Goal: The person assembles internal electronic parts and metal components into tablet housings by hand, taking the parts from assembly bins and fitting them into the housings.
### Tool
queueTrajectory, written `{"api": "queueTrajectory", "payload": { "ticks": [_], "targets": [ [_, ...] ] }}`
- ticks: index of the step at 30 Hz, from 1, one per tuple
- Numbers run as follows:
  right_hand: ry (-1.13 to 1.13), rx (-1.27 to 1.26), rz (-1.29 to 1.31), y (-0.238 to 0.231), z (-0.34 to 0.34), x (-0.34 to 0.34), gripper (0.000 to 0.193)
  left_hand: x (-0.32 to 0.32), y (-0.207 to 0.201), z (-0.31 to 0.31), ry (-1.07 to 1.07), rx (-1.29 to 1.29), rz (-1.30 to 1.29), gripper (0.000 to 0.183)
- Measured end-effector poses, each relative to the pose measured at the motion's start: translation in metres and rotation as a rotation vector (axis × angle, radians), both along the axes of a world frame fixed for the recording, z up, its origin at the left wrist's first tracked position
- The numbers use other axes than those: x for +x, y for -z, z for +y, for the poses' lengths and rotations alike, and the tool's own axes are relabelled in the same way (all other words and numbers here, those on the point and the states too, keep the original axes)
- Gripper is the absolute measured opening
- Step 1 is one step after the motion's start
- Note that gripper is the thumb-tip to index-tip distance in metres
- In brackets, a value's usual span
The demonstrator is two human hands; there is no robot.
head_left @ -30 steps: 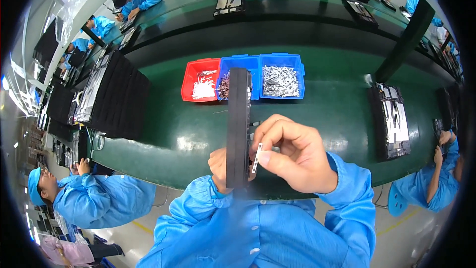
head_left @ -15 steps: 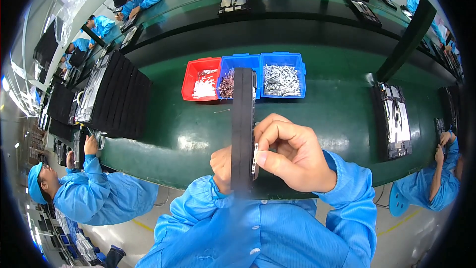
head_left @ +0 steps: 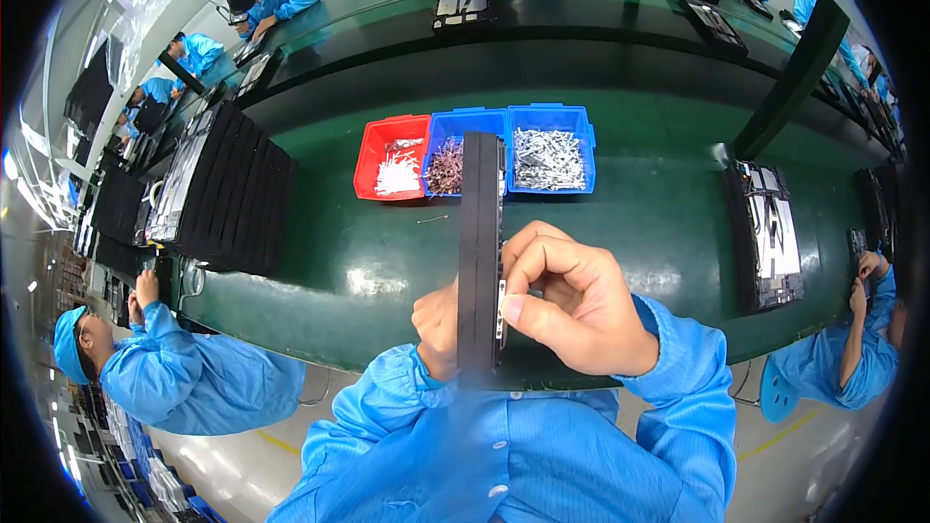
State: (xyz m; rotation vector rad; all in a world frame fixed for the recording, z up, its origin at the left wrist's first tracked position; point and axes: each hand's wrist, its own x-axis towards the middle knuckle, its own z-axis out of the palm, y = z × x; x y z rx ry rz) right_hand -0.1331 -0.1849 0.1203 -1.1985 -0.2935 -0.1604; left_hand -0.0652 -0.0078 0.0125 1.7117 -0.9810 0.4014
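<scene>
A flat black device casing (head_left: 477,242) stands on edge in front of me, so mainly its narrow side shows. My left hand (head_left: 438,327) grips it from the left with curled fingers, partly hidden behind it. On the right side of the casing, my right hand (head_left: 579,302) is closed in a pinch, thumb and forefinger against a small silver-white strip (head_left: 501,308) with dark holes. The strip lies along the casing's lower right edge; whether it is fixed there I cannot tell. The casing's face, turned to the right, is mostly out of sight.
Beyond the casing stand a red bin (head_left: 372,160) of white parts, a blue bin (head_left: 437,123) of brownish parts and another blue bin (head_left: 584,177) of silvery parts. A stack of black casings (head_left: 228,189) rises at left; an opened device (head_left: 772,232) lies right. Co-workers sit around.
The casing has shifted very slightly to the right with my left hand. My right hand keeps its pinch at the strip. The co-worker at left has moved their hands.
</scene>
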Motion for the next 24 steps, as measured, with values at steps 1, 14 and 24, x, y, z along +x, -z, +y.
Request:
{"api": "queueTrajectory", "payload": {
  "ticks": [1, 14, 24],
  "targets": [
    [-0.001, 0.004, 0.005, 0.000, 0.000, 0.000, 0.006, 0.000, 0.000, 0.000, 0.000, 0.000, 0.000, 0.038],
    [0.003, 0.033, -0.008, 0.002, -0.001, 0.000, 0.008, 0.003, -0.015, -0.001, -0.060, 0.094, -0.249, 0.060],
    [-0.006, -0.004, -0.019, 0.006, -0.003, 0.000, 0.005, 0.005, -0.011, -0.004, -0.071, 0.065, -0.252, 0.063]
  ]
}}
